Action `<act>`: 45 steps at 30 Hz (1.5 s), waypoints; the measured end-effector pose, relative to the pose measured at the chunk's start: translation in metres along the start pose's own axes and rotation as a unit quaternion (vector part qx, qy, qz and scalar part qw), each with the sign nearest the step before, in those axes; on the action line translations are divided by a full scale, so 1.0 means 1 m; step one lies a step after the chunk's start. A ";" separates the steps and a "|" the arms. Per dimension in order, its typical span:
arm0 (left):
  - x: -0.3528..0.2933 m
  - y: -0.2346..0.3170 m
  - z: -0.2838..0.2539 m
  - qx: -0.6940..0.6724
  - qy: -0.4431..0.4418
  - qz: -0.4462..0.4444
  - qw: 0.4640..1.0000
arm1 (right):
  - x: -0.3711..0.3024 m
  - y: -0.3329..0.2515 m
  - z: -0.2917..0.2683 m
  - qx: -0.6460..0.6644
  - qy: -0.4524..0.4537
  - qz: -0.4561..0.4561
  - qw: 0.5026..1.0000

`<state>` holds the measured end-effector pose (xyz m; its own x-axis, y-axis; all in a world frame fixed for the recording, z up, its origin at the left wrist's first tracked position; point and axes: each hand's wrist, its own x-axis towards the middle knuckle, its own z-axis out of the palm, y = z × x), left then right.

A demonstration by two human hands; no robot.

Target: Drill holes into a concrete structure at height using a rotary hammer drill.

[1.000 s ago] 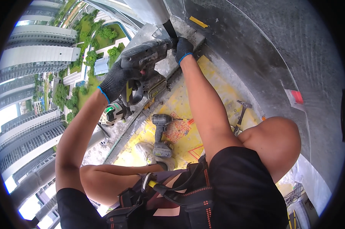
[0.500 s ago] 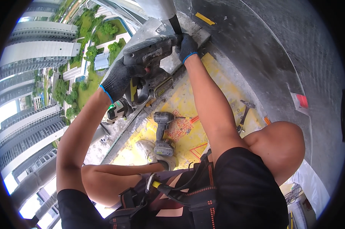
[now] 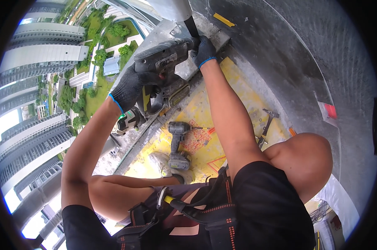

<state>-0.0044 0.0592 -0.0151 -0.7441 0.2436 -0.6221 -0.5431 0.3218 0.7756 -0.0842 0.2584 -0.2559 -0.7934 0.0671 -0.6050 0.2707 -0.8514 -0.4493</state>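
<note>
Cordless driver (image 3: 178, 146) lying idle at frame centre on the yellow floor (image 3: 242, 100) | left hand (image 3: 130, 87) clamping the power drill (image 3: 163, 68) handle | drill's long axis running upper right | right hand (image 3: 204, 51) wrapping its nose against the metal ledge (image 3: 167, 31).

A grey cordless drill (image 3: 178, 146) lies on the yellow floor (image 3: 238, 91), a hammer (image 3: 266, 125) well apart to its right. Tall apartment blocks (image 3: 38, 54) and green treetops (image 3: 119, 30) lie far below.
</note>
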 end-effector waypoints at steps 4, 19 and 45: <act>-0.002 0.004 0.001 -0.025 0.012 0.003 1.000 | 0.002 0.003 0.003 0.035 -0.019 -0.004 0.999; 0.008 -0.001 -0.001 0.107 -0.008 0.052 0.993 | 0.001 0.008 0.001 0.100 -0.036 -0.054 0.993; -0.013 0.006 -0.016 -0.006 0.036 -0.044 0.998 | 0.054 0.073 0.023 -0.106 0.161 -0.066 0.979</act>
<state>-0.0037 0.0434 -0.0008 -0.7190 0.1492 -0.6788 -0.6117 0.3278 0.7200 -0.1203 0.1880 -0.3062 -0.6252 0.3595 -0.6927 0.3110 -0.6993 -0.6437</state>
